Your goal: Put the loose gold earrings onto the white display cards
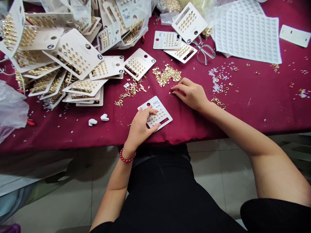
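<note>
My left hand lies over a white earring card near the table's front edge, thumb along its lower side and fingers on top, holding it. Rows of small gold studs and a price label show on the card; my fingers cover part of it. My right hand is at the table, thumb and forefinger brought close in a pinch. Whatever is between those tips is too small to make out. Just beyond them is a pile of tiny gold pieces, which look like earring backs.
Filled earring cards are heaped at the left, and more cards lie at the back. Glasses, sticker sheets and loose gold hoops are to the right. White earbuds sit near the front edge of the dark red cloth.
</note>
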The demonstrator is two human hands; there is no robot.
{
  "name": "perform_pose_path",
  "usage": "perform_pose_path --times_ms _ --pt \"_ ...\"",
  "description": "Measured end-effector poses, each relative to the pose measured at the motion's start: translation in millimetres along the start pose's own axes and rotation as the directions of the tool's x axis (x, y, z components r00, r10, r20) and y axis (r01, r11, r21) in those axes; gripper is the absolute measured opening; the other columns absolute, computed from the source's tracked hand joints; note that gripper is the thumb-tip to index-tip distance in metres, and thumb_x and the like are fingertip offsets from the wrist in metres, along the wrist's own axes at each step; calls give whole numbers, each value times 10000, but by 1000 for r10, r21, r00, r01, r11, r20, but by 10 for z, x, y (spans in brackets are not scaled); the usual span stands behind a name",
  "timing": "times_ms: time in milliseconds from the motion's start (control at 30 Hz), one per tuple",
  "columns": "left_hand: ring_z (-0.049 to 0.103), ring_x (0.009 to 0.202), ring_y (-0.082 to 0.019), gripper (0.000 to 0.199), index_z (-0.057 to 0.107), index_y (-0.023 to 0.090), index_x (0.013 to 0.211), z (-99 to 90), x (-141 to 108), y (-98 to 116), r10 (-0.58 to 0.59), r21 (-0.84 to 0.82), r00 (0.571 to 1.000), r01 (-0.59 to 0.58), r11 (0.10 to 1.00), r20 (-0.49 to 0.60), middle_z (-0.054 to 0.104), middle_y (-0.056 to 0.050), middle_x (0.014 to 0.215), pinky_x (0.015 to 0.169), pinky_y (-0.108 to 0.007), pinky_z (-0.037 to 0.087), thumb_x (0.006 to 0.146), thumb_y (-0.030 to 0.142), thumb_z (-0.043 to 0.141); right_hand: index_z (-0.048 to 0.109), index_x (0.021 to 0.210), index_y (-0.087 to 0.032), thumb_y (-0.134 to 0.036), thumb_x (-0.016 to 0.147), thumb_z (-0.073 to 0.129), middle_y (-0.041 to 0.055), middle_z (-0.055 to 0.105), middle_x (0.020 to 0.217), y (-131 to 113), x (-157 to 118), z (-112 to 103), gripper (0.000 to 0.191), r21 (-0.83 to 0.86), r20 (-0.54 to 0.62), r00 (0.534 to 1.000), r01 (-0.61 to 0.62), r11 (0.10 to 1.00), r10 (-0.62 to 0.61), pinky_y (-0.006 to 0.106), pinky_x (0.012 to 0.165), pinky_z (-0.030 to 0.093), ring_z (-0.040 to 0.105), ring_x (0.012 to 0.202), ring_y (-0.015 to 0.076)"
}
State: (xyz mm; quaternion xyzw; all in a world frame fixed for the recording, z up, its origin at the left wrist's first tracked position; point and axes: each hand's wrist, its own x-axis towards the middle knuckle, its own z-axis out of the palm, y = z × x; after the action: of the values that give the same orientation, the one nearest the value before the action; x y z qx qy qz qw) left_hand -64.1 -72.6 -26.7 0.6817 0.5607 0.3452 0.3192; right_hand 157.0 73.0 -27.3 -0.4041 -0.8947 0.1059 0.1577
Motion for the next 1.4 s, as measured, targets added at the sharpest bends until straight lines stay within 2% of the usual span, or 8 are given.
perform_pose_path --times_ms 233,600,767,967,1100,1167,1267,1400 --pt "502 1332 -265 332 502 224 1035 0 -6 -12 2 -15 1000 -3 1000 -6 665 -61 1197 1148 -537 358 785 154 708 693 903 -204 -311 898 560 52 621 893 24 57 22 171 156 -31 999 -25 987 30 325 720 478 583 799 171" --pt "517 1321 -262 333 513 219 1034 -2 0 -18 6 -9 1000 -6 1000 -8 675 -64 1181 1156 -546 354 778 147 713 696 828 -193 -296 827 638 32 625 820 27 98 -6 118 281 -27 998 -40 959 49 299 669 460 525 691 129" --pt "508 1329 -258 320 511 220 1021 5 -2 -29 12 -13 1000 -12 1000 -4 668 -65 1198 1159 -541 351 779 154 711 708 838 -188 -293 794 683 22 630 805 58 120 -30 116 357 6 997 -71 931 74 303 695 455 524 679 119" --pt "510 1327 -255 330 512 222 1026 2 2 -16 1 -11 1000 -1 1000 -8 675 -56 1184 1163 -534 348 773 149 711 741 810 -190 -304 794 701 24 614 781 67 124 -25 122 381 -23 996 -66 922 80 308 696 443 523 691 125" --pt "506 1331 -256 322 515 225 1008 -2 6 -5 -6 -24 1000 6 1000 -7 676 -52 1177 1157 -528 357 768 137 710 731 823 -195 -288 819 687 20 609 788 -164 33 -68 103 416 -49 996 -46 908 73 282 639 425 492 662 108" --pt "502 1335 -255 315 515 228 999 -2 6 -5 -6 -25 1000 6 1000 -5 673 -48 1179 1155 -520 361 768 138 710 722 849 -195 -274 838 673 21 616 818 -366 -60 -91 93 463 -39 999 6 886 14 264 605 418 488 649 100" --pt "510 1326 -254 325 518 229 1017 0 4 -13 7 -21 1000 -7 1000 -8 674 -41 1152 1152 -506 364 769 147 712 705 885 -191 -242 876 628 30 615 867 -640 -220 -78 93 524 2 990 118 843 -140 242 596 430 518 674 97" --pt "531 1304 -245 321 523 236 1037 4 2 -25 19 5 1000 -18 1000 -20 675 -23 1093 1165 -486 339 780 155 698 692 904 -182 -216 905 576 48 609 904 -774 -353 8 121 503 26 979 160 849 -200 253 659 473 579 756 121"
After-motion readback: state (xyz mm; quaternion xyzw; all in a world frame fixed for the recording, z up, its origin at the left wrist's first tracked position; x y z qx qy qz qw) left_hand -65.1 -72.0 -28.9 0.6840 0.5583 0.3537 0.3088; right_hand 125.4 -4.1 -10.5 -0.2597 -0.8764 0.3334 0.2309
